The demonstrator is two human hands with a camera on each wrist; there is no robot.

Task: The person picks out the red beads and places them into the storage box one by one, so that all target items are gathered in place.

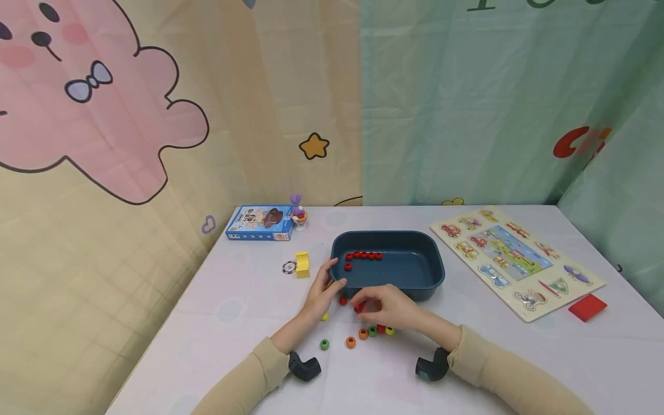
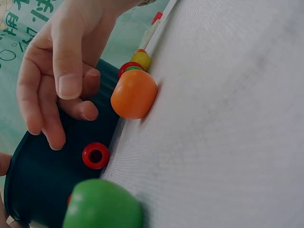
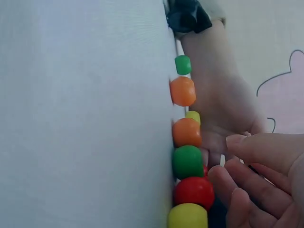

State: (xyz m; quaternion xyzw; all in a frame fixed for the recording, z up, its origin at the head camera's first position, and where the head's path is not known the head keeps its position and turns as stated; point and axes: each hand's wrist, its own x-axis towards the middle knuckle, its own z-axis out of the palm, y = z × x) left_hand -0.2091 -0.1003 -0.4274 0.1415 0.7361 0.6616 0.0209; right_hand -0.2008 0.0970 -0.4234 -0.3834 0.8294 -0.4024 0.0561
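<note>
A dark blue rectangular tray (image 1: 386,284) stands on the table, with several red beads (image 1: 364,255) inside at its left. My left hand (image 1: 319,291) holds its front-left corner, fingers along the side and thumb at the front rim. In front of the tray hovers my right hand (image 1: 389,306), fingers loosely bent. The left wrist view shows nothing between the thumb and fingers of this hand; below them lies a red bead (image 2: 95,156). Nearer me are an orange bead (image 1: 350,342), a green bead (image 1: 324,344) and a row of orange, green, red and yellow beads (image 3: 190,216).
Back left are a blue box (image 1: 261,223), a small purple-topped figure (image 1: 298,210), a yellow block (image 1: 302,264) and a round chip (image 1: 289,267). On the right lies a wooden picture puzzle board (image 1: 513,259), with a red piece (image 1: 588,308) at its corner.
</note>
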